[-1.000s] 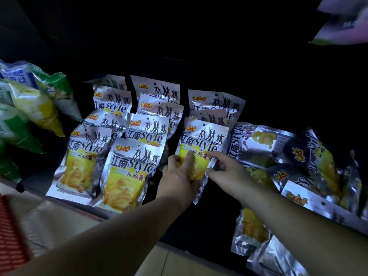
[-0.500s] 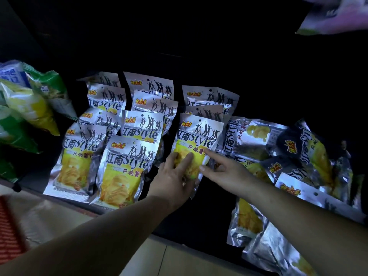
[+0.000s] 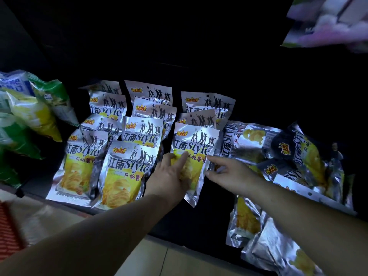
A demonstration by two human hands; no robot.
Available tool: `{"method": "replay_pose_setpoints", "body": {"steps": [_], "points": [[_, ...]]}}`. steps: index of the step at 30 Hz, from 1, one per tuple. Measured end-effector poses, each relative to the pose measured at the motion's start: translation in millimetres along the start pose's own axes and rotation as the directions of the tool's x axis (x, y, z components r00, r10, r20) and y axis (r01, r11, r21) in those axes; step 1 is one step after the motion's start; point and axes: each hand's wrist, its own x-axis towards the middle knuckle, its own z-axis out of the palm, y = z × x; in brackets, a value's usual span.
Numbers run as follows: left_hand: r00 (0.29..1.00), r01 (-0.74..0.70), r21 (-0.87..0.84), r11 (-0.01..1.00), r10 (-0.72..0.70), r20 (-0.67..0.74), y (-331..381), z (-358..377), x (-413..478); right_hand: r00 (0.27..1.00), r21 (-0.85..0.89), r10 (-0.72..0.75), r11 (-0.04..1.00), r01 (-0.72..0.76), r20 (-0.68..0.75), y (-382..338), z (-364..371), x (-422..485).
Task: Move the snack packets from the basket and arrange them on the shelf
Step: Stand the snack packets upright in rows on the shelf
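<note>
Left hand [image 3: 169,176] presses the front snack packet [image 3: 196,144] onto the shelf [image 3: 211,216], fingers straight and apart. Right hand [image 3: 229,172] pinches the packet's right edge.

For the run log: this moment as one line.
left hand: on front packet | right hand: at its right edge | shelf: packets in columns
</note>
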Motion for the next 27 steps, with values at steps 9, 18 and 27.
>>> {"method": "replay_pose_setpoints", "body": {"steps": [9, 18, 27], "points": [[0.997, -0.056, 0.041, 0.998, 0.054, 0.054, -13, -12, -15, 0.999, -0.107, -0.030, 0.994, 0.028, -0.017, -1, -10, -15], [0.958, -0.129, -0.176, 0.976, 0.168, 0.231, 81, -34, -15, 0.989, -0.363, -0.012, 0.931, -0.043, -0.147, -4, -50, -77], [0.863, 0.134, -0.433, 0.892, 0.110, 0.493, 172, 40, -45, 0.965, -0.221, 0.112, 0.961, -0.166, -0.238, 87, -117, -147]]}}
